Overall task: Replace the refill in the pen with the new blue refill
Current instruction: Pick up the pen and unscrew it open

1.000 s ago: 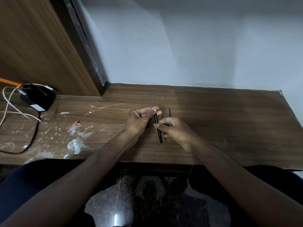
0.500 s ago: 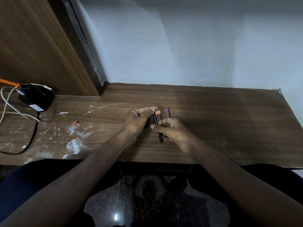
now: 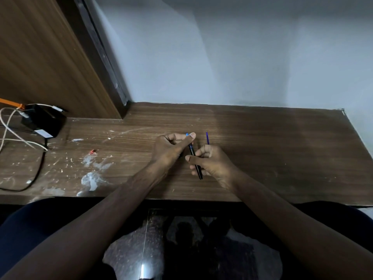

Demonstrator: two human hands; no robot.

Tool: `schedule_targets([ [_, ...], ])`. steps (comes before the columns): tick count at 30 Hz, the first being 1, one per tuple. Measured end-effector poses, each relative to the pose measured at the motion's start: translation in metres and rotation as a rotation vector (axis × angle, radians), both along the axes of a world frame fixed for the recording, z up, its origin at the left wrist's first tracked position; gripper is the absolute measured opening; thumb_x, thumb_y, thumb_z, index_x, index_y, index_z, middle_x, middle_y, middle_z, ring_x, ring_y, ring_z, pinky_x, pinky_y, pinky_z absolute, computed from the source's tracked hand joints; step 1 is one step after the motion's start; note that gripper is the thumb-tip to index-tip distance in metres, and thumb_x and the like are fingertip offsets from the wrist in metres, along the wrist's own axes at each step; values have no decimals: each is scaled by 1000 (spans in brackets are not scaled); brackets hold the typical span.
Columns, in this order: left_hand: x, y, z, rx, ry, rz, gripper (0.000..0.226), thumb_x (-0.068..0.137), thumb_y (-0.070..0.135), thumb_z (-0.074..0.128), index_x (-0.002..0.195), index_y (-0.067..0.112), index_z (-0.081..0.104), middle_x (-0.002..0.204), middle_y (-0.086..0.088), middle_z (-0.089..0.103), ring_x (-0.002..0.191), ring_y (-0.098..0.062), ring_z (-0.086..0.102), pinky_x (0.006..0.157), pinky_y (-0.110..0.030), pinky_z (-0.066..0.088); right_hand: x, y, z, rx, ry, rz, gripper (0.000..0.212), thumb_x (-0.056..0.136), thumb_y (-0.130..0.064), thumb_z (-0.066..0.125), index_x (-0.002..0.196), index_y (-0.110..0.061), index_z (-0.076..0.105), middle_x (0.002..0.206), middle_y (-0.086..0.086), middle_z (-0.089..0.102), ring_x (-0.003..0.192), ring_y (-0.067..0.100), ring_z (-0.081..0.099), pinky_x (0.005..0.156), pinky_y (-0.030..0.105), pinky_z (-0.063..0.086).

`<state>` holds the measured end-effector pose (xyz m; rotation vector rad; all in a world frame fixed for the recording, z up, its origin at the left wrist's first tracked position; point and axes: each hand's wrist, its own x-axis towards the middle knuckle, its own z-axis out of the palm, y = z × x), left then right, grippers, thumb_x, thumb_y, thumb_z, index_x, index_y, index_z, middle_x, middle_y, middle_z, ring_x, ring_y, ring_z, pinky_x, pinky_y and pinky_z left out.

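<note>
At the far left of the tabletop (image 3: 262,158) sits one black adapter box (image 3: 43,122) with white cables (image 3: 12,136) and a black cord trailing from it, well apart from the work. Next come white paint smears (image 3: 92,174) and one small red scrap (image 3: 93,151).

At the centre, the left hand (image 3: 169,150) has its fingers (image 3: 190,136) pinched on the blue far tip of the pen (image 3: 194,160), likely to twist or pull the tip section loose while the barrel is steadied. The right hand (image 3: 212,162) has its fingers wrapped around the near part of the black barrel, holding it slanted above the tabletop with the near end pointing toward the person.

Just beyond the right hand, one thin blue refill (image 3: 207,138) shows; its near end is hidden behind the knuckles, so whether that hand also holds it or it lies on the wood cannot be told. It is kept close, presumably ready for insertion.

Count: one pen, one visible refill, two hands.
</note>
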<state>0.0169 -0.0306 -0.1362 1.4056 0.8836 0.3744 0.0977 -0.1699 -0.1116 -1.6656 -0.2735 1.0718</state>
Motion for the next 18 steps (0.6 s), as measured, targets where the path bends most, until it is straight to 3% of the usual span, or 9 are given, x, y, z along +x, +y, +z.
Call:
schedule_targets([
  [2,1,1,1,11,35,-78,47,88,62,76,95,17,86,86,3,84,78,-7,73,82,-31,58,1,0,-1,12,10,-8,25,91,-9,80,103,-2,60,92,13,72,71,16,74,66,36,66],
  [5,3,-1,6,-116,-39,-203,35,111,30,55,115,8,81,104,-7,85,92,-9,78,92,-27,58,4,0,-2,22,12,-32,22,92,-9,79,98,-5,58,93,15,73,69,15,74,64,35,66],
  [8,2,1,2,-73,-65,-226,21,106,14,63,114,6,81,111,-9,85,105,-18,80,104,-35,58,5,0,-2,23,3,-38,25,90,-6,80,102,-3,58,93,16,70,68,15,73,64,36,67],
  [14,3,10,0,-19,-39,-19,27,95,28,81,103,3,83,86,3,84,72,4,70,76,-18,51,2,-4,-6,0,-18,22,33,83,-1,85,101,-3,58,83,10,64,68,18,72,67,39,68],
  [18,4,15,-4,-44,-19,-13,20,94,34,81,92,14,84,81,6,81,66,-4,62,61,-20,46,2,-5,-8,10,-9,73,32,87,-4,83,113,-4,64,91,11,68,74,18,74,72,39,68],
])
